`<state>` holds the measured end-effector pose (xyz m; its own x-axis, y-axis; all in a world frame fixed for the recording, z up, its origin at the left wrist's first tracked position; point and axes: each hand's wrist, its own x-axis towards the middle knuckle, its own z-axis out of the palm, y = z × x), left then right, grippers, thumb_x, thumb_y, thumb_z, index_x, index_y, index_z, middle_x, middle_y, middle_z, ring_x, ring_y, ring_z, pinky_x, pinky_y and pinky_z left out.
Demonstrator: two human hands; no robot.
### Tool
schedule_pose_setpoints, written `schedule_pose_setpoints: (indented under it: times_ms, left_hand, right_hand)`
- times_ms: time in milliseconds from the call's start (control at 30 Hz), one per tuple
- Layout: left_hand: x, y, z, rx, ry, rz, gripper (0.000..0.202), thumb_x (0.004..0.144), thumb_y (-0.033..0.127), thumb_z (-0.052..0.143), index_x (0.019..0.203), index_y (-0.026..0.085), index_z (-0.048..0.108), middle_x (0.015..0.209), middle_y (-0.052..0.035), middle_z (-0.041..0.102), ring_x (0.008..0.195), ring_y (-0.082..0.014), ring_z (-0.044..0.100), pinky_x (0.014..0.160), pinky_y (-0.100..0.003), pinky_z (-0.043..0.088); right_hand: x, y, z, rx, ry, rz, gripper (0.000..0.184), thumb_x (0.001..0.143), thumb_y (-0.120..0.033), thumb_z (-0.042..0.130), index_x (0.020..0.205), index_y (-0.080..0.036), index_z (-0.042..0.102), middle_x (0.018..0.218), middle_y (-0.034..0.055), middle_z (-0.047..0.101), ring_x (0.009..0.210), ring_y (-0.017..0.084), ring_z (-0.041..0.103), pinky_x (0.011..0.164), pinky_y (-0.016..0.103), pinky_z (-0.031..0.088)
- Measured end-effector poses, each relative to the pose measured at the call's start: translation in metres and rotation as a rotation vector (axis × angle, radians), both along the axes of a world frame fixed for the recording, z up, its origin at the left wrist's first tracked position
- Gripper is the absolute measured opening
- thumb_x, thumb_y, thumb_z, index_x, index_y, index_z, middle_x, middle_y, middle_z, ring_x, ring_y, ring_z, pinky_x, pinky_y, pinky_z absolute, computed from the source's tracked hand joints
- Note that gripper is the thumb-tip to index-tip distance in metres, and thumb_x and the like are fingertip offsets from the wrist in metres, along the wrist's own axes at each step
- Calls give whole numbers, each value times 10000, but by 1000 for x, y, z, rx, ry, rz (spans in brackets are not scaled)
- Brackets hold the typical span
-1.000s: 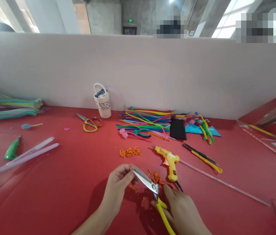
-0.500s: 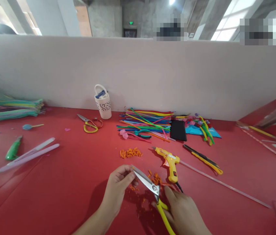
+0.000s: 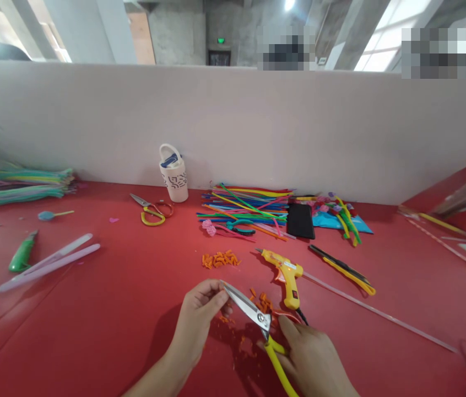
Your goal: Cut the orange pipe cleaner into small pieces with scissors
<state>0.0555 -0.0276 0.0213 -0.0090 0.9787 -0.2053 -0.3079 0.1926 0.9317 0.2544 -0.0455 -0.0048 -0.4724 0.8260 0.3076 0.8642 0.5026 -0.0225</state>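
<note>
Small orange piece [image 3: 225, 283], mostly hidden, pinched between thumb and fingers of left hand [image 3: 200, 306], at blade tip of scissors [image 3: 243, 304]; less orange shown than one second ago. Scissors' handles clamped in fingers of right hand [image 3: 311, 353]. Loose orange pieces [image 3: 263, 303] scattered beside blades; farther out, orange heap [image 3: 220, 259] and glue gun [image 3: 291, 281] left unmoved.

Both hands [image 3: 203, 303] [image 3: 313, 353] are bare, and so is the visible left forearm [image 3: 161, 366].
</note>
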Motion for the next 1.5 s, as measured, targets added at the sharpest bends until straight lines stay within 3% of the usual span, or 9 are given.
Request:
schedule_pose_setpoints:
  times_ms: [167,333,400,533,667,1000,1200,1333,1500]
  left_hand:
    - [0,0,0,-8,-45,-26,87,713,207,575,663,136,573,551,15,568,497,-85,502,530,-204,402]
    - [7,-5,-1,-117,-196,-242,97,688,205,607,670,127,554,551,-8,597,470,-88,523,499,-205,401]
    - [10,-7,-3,-145,-206,-325,111,683,210,616,661,117,560,544,-15,597,462,-86,526,493,-203,403]
    - [14,-11,-8,-174,-164,-437,137,679,234,624,681,102,589,541,-22,603,450,-90,533,475,-205,411]
    - [15,-12,-10,-181,-105,-515,169,660,257,640,667,92,608,539,-24,601,437,-89,525,464,-209,416]
    - [17,-12,-15,-162,10,-470,109,637,224,632,647,118,606,506,-2,605,437,-97,521,459,-211,411]
    - [16,-10,-11,-131,64,-348,99,640,213,625,602,126,596,467,11,588,418,-92,505,454,-205,397]
    - [9,-3,-5,-123,-78,-108,91,619,190,653,608,140,579,481,22,590,437,-87,523,488,-201,412]
    - [2,0,-4,-108,-190,-7,70,652,176,638,624,131,593,539,-2,611,486,-95,544,507,-206,437]
  right_hand:
    - [2,2,-2,-125,118,-78,216,725,-384,512,615,-219,426,457,-16,518,394,151,492,396,235,245]
    - [-14,4,15,-502,682,-174,144,703,-289,465,591,-209,420,469,-43,440,410,102,412,392,200,274]
    - [-22,4,22,-528,762,-187,116,719,-283,423,652,-199,468,500,-45,444,424,90,406,401,190,300]
    - [-31,2,29,-798,1063,-206,180,705,-368,473,694,-189,498,413,-89,333,331,55,277,338,179,253]
    - [-32,2,29,-960,1122,-193,237,687,-425,495,680,-189,477,377,-100,332,307,46,268,315,165,231]
    - [-35,7,17,-846,996,-210,113,638,-239,483,581,-206,391,423,-95,319,336,50,288,348,177,260]
    - [-28,6,25,-776,892,-182,196,659,-325,514,586,-201,380,510,-64,359,456,81,333,421,195,272]
    - [-13,4,24,-526,488,-163,311,636,-411,575,583,-216,337,498,-59,387,448,99,354,431,214,243]
    - [-6,-2,12,-317,197,-104,269,705,-453,525,663,-219,399,538,-13,521,461,157,500,418,227,278]
